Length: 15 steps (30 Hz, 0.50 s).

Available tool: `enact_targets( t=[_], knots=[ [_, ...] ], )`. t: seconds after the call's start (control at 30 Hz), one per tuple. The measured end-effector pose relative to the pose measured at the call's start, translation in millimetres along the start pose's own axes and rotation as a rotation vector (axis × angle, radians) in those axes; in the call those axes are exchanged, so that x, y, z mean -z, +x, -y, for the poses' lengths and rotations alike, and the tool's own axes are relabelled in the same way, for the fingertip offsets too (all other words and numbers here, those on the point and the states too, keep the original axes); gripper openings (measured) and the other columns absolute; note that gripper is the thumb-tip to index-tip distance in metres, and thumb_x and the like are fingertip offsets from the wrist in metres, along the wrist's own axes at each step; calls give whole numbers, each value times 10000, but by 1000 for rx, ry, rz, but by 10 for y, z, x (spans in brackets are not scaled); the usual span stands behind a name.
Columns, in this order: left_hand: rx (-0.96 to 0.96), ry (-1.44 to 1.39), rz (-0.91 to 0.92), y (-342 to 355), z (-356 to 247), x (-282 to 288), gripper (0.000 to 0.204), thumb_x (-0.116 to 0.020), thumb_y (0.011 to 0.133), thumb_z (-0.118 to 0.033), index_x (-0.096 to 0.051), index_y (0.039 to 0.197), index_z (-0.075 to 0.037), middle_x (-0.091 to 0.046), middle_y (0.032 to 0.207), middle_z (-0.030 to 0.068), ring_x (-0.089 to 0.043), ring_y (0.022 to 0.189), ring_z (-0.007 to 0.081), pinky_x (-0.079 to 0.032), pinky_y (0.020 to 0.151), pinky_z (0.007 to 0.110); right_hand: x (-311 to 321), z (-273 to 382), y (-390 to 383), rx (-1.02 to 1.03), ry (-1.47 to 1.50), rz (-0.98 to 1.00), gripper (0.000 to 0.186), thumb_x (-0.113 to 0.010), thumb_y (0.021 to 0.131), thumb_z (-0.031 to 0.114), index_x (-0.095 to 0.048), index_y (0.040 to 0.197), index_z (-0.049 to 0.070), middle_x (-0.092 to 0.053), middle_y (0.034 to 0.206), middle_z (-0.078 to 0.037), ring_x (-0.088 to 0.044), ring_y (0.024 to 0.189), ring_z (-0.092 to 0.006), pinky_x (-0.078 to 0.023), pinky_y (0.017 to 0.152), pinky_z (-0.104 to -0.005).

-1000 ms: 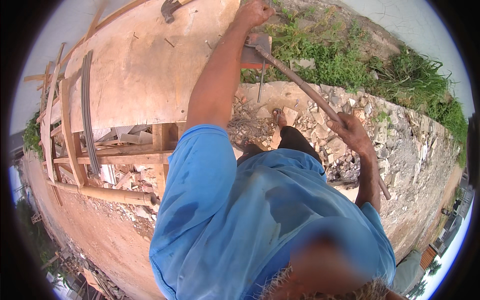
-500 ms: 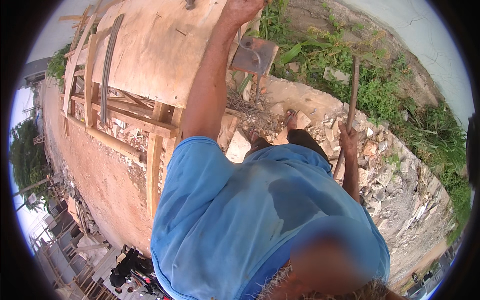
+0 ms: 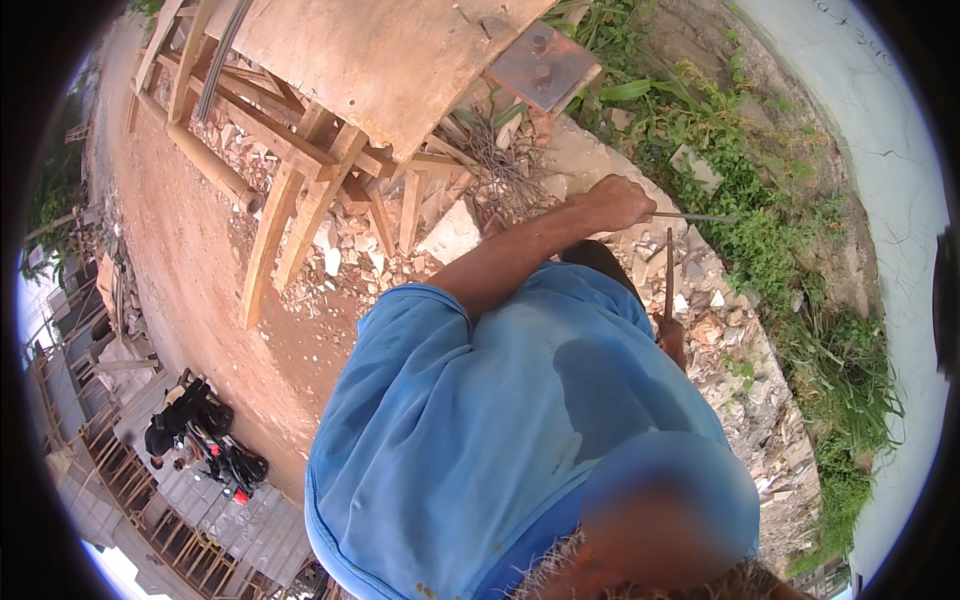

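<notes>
My left hand (image 3: 622, 202) is closed in a fist on a thin metal rod (image 3: 697, 216), which sticks out to the right over the rubble. The rest of the rod is hidden by the hand and forearm. My right hand (image 3: 672, 340), low beside my body, is wrapped round a long rusty bar (image 3: 669, 270) standing nearly upright. Ahead of both hands, a dark steel plate (image 3: 562, 84) with two round pegs sits at the right edge of a plywood bench top (image 3: 400, 70). Neither hand touches the plate.
A bundle of straight rods (image 3: 218, 65) lies at the bench's left side, above wooden legs (image 3: 300, 235) and a round pole (image 3: 225, 180). Tangled wire (image 3: 505, 165) and broken rubble (image 3: 720, 310) cover the ground. Plants (image 3: 740, 190) line the pale wall (image 3: 870, 160); motorcycles (image 3: 215, 430) stand behind left.
My left hand has come back from over the bench toward my body and right, bringing the rod off the steel plate. My right hand and the bar have moved lower and closer in.
</notes>
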<state>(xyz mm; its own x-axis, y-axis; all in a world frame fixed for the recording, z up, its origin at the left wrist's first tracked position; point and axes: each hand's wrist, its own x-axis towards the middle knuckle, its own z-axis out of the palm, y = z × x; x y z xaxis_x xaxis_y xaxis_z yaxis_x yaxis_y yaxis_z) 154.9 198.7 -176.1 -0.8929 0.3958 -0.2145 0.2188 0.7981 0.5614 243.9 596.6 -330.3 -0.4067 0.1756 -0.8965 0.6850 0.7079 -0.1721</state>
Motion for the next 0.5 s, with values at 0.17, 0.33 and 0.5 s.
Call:
enact_targets(
  t=[0.17,0.33,0.5],
  knots=[
    [361,140,-11,-285,918,-795,190,-621,859,-211,-704,979,-89,-698,983,146,-705,947,311,-560,806,429,70,-59,123,25,-113,-9,393,-714,861,364,-615,859,-17,-496,544,-58,-520,457,-226,-417,440,-400],
    [637,340,-210,-861,1556,-1351,286,-618,872,-250,-696,1066,-54,-693,1000,184,-703,936,344,-546,862,468,128,202,71,98,-164,-40,398,-711,863,362,-615,871,-24,-509,562,-72,-530,481,-237,-422,462,-406],
    [620,-190,343,-1301,1130,-1560,385,-637,859,-294,-683,1124,-19,-700,1065,216,-670,1037,379,-499,941,476,172,440,10,156,-213,-66,402,-708,865,360,-616,882,-31,-523,580,-85,-541,505,-249,-427,484,-413]
  ],
)
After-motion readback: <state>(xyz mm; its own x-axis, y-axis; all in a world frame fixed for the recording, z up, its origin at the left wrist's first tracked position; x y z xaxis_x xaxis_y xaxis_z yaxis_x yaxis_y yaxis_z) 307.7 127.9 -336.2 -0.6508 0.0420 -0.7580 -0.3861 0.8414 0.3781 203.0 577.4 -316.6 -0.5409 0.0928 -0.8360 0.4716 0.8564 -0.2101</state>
